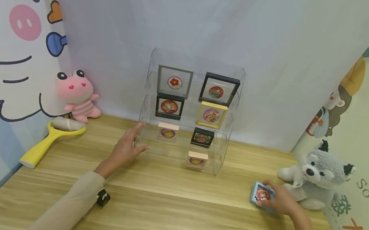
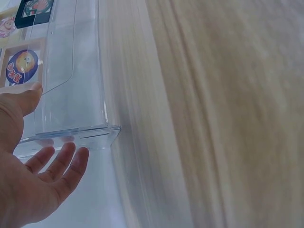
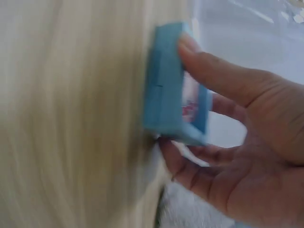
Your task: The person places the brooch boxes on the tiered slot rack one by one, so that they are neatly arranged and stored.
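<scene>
In the head view a clear acrylic tiered stand (image 1: 181, 152) holds several small framed pictures, such as a yellow frame (image 1: 198, 121) and a low pale pink frame (image 1: 197, 154). At the stand's left side is my left hand (image 1: 126, 146), its fingers spread and holding nothing. The left wrist view shows the thumb beside a pale pink frame (image 2: 42, 52) and the other fingers by the stand's edge (image 2: 97, 135). Over on the right, my right hand (image 1: 278, 199) grips a small light blue frame (image 1: 254, 193) between thumb and fingers, low over the table.
A grey and white plush dog (image 1: 321, 176) sits just beyond the right hand. To the left are a pink plush frog (image 1: 82, 96) and a yellow-handled roller (image 1: 43, 143). Light cloth walls (image 1: 271, 82) enclose the wooden table (image 1: 170, 215) at the back and sides.
</scene>
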Demonstrator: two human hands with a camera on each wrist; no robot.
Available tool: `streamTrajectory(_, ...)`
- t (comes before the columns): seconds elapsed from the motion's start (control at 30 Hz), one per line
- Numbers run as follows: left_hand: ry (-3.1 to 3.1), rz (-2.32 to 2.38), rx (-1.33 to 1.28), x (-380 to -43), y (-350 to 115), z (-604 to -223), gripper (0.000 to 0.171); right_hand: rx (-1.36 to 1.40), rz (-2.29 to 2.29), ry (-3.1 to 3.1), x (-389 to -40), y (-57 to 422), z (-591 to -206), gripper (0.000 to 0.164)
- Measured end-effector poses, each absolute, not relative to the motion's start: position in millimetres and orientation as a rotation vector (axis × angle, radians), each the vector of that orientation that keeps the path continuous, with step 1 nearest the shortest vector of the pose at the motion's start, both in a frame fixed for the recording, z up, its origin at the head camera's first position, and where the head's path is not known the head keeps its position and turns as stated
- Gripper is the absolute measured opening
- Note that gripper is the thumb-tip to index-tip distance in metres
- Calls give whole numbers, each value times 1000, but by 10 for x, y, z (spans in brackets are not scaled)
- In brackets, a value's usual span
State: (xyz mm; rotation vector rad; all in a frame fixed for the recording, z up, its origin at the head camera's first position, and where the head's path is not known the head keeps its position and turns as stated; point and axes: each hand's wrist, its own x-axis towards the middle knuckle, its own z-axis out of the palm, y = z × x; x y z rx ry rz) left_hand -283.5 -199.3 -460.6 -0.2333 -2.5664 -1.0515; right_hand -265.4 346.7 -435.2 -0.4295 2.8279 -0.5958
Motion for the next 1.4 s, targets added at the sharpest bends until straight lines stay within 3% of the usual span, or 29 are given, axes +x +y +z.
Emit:
streamTrajectory(0.3, -2579, -1045, -235, -2847, -1993, -4628, 86, -403, -903, 2852, -2687, 3152, -4420, 57)
streamTrajectory(0.53, -2556, -1028, -224, -2857, -2026, -4594, 87, -628, -1255, 2734, -2702, 2773, -4072, 44)
streamTrajectory(0.83, -2562, -1033, -235, -2843, -2023, -4611, 87, -1097, -1113, 2836, -2797, 1703, -3739, 39)
streamTrajectory(1.17, -2577, -1007, -227, -2833, -1976, -4585, 87, -1376, -803, 2942, -3028, 687, -3955, 35)
streamTrajectory(1.4, -2563, -1014, -225, -2814, -1992, -4585, 88, -1499, -603, 3038, -3133, 311, -4229, 39)
